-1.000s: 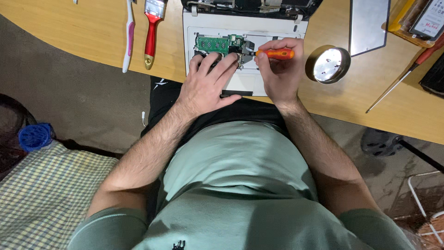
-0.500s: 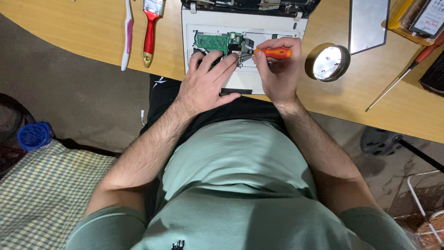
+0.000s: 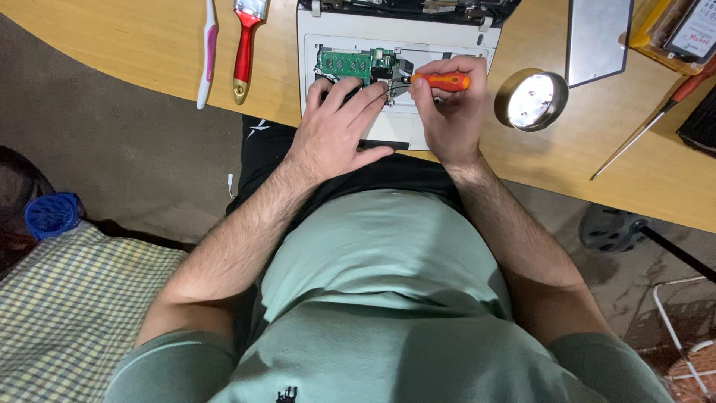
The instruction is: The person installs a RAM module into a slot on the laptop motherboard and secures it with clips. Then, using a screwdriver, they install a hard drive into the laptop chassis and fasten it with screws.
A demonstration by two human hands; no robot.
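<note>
Now my right hand (image 3: 446, 112) has its fingers clamped around the orange screwdriver (image 3: 441, 80), which lies level with its tip toward the green circuit board (image 3: 347, 63) inside the opened white laptop (image 3: 440, 41) on the bench (image 3: 112, 52). My left hand (image 3: 339, 127) lies flat on the laptop, fingers spread and holding nothing, fingertips just beside the board. A round tin (image 3: 531, 99) stands near my right hand.

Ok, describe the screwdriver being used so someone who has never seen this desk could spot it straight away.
On the curved wooden desk lies an opened white laptop base with a green circuit board exposed. The right hand holds a short orange-handled screwdriver over it. Unlike the long thin red-handled screwdriver lying far right, this one is stubby and gripped.
</note>
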